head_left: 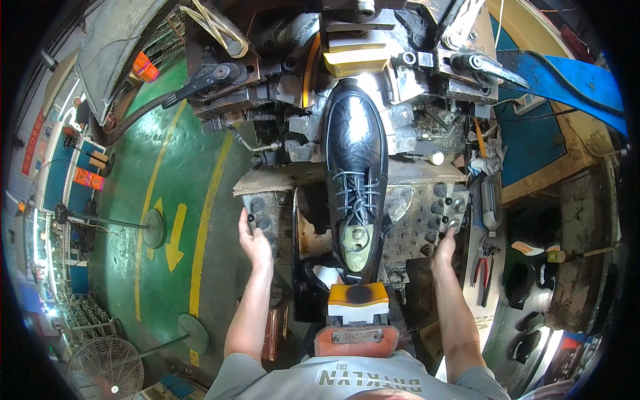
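A black lace-up shoe (357, 137) is mounted toe-away in the middle of a machine, with a pale green last (358, 245) showing at its heel opening. My left hand (255, 243) is at the outer edge of the left control panel (270, 207), beside a black-knobbed lever; its index finger is stretched out and its thumb apart. On the other side, my right hand (445, 251) is against the lower edge of the right control panel (417, 230), thumb near a round button. Its other fingers are mostly hidden. Neither hand touches the shoe.
A yellow pad (358, 61) sits above the toe, and a yellow-topped block (359, 294) stands behind the heel. Red-handled pliers (481, 273) lie at the right. Black shoe parts (523, 287) rest farther right. Left is a green floor (143, 273) with a fan (107, 367).
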`<state>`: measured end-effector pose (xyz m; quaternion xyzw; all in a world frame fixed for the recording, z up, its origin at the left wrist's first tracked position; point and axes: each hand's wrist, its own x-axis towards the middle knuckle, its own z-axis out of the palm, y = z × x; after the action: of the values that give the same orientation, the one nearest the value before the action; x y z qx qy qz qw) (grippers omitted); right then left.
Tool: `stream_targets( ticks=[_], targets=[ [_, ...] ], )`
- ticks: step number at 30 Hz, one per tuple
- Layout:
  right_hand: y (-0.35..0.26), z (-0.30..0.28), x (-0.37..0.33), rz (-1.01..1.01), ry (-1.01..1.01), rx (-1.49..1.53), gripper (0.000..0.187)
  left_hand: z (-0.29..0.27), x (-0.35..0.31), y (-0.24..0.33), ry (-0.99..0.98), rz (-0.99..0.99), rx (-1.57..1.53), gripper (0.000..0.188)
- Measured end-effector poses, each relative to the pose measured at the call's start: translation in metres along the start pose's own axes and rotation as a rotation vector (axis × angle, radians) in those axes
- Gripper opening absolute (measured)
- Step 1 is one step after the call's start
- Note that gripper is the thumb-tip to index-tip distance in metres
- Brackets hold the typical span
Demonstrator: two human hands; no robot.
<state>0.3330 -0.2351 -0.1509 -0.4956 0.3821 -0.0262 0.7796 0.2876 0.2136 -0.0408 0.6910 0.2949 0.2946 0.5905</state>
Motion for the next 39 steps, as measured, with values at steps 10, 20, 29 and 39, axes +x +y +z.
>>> stream_targets(
  ticks=[10,20,29,39],
  targets=[
    [-0.062,0.087,-0.113,-0.405,-0.230,-0.349,0.037,0.049,-0.052,0.078,-0.422,0.117,-0.206,0.042],
    [-0.099,0.221,-0.194,0.002,-0.514,0.146,0.035,0.107,-0.065,0.135,-0.555,-0.353,-0.575,0.041],
    [-0.094,0.221,-0.196,-0.164,-0.513,0.041,0.042,0.115,-0.067,0.141,-0.279,-0.295,-0.491,0.039],
    [-0.076,0.202,-0.184,-0.377,-0.557,-0.160,0.039,0.114,-0.051,0.116,-0.474,-0.299,-0.507,0.034]
  ],
)
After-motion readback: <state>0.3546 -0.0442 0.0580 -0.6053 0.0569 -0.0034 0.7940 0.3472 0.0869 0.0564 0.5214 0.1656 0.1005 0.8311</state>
